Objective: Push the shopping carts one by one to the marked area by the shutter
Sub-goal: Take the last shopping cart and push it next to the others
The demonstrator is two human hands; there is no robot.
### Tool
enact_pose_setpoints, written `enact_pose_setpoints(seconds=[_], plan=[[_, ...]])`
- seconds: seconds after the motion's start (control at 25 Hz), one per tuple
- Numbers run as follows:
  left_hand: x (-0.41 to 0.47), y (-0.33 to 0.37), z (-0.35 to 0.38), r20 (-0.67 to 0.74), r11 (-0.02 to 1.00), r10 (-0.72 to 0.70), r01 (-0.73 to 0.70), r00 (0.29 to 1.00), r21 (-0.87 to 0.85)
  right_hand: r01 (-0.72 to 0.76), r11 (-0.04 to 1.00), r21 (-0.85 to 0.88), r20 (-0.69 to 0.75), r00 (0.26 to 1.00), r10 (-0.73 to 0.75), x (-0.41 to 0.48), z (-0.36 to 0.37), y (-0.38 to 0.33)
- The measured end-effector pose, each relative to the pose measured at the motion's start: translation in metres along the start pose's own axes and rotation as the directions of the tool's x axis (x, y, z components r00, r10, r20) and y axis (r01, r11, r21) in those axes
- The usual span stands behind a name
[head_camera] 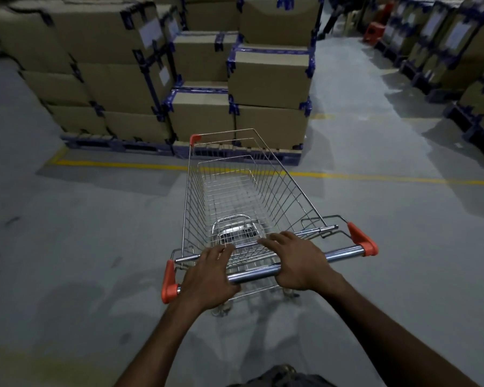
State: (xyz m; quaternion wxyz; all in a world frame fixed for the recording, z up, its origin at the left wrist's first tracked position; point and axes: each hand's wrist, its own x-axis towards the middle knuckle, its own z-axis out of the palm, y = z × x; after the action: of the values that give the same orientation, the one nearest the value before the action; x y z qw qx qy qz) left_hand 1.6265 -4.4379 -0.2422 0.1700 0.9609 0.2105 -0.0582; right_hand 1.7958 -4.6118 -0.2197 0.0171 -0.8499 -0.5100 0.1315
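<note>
An empty wire shopping cart with orange corner caps stands on the grey floor straight ahead, its nose pointing at the stacked boxes. Its chrome handle bar runs across in front of me. My left hand lies over the bar near the left orange end, thumb below it and fingers reaching forward onto the basket's rear rim. My right hand lies over the bar right of centre in the same way, fingers spread forward over the rim. No shutter or marked area is in view.
Pallets of taped cardboard boxes block the way just past a yellow floor line. An aisle opens to the right of them, with more box stacks along its right side and a red stool far back.
</note>
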Motion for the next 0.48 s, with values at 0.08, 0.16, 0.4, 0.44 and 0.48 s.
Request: enact_pose_setpoints(seconds=[0.08,0.16,0.4,0.44,0.48], plan=[[-0.009,-0.013,-0.002,-0.017,0.999,-0.029,0.029,0.999,-0.017,0.041,0.999,-0.013,0.014,0.999,-0.041,0.010,-0.002,-0.015],[-0.019,-0.028,-0.005,-0.045,0.998,-0.065,0.064,0.997,-0.023,0.085,0.996,-0.027,0.023,0.996,-0.084,0.024,-0.004,-0.031],[-0.051,-0.086,-0.010,-0.124,0.985,-0.170,0.169,0.978,-0.017,0.187,0.982,-0.038,0.026,0.982,-0.186,0.064,0.003,-0.088],[-0.056,-0.097,-0.012,-0.129,0.982,-0.188,0.186,0.974,-0.023,0.202,0.979,-0.037,0.025,0.979,-0.201,0.070,0.004,-0.098],[-0.062,-0.109,-0.014,-0.134,0.979,-0.206,0.204,0.969,-0.031,0.221,0.975,-0.038,0.025,0.975,-0.220,0.077,0.006,-0.110]])
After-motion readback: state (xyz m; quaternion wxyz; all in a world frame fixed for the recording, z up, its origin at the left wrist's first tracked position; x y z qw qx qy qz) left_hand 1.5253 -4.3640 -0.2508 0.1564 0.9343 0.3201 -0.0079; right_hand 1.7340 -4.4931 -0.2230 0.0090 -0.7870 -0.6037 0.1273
